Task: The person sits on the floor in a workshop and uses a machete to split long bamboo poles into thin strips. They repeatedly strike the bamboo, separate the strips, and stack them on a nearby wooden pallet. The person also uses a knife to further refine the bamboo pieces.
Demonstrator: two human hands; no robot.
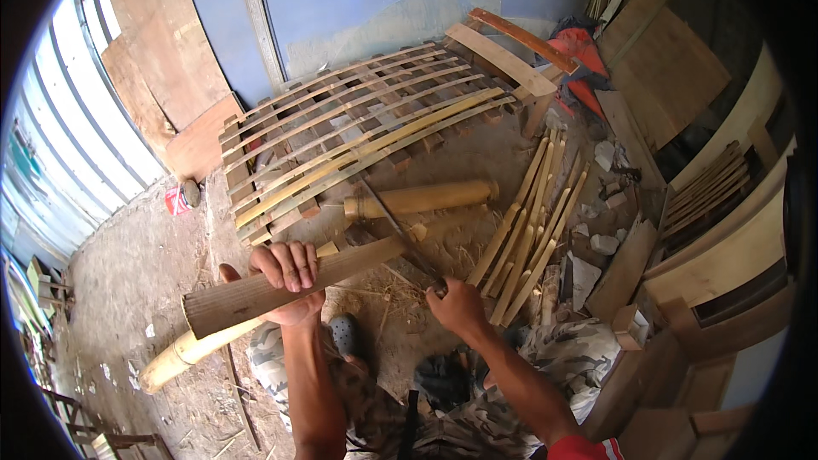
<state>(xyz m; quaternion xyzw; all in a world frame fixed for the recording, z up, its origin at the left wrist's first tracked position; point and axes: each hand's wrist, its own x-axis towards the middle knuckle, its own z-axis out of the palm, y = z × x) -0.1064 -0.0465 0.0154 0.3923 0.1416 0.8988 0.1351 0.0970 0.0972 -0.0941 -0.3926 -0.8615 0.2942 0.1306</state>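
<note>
My left hand (290, 271) is wrapped round a flat brown wooden board (228, 300), fingers over its top and thumb side beneath. The board slants up to the right. In my right hand (458, 307) is the handle of a long, thin, dark blade (388, 215), seemingly a machete seen nearly edge-on. It points away and to the left, crossing the board's far right end; whether they touch I cannot tell. Under my left hand lies a pale bamboo pole (181, 359). A thicker bamboo length (430, 198) rests on the ground beyond the blade.
Split bamboo strips (527, 238) lie in a bundle at my right. Ahead stands a low slatted frame (349, 140) with long strips across it. Stone chunks (584, 281) and wooden furniture parts (716, 264) crowd the right side. A red container (176, 201) sits at left.
</note>
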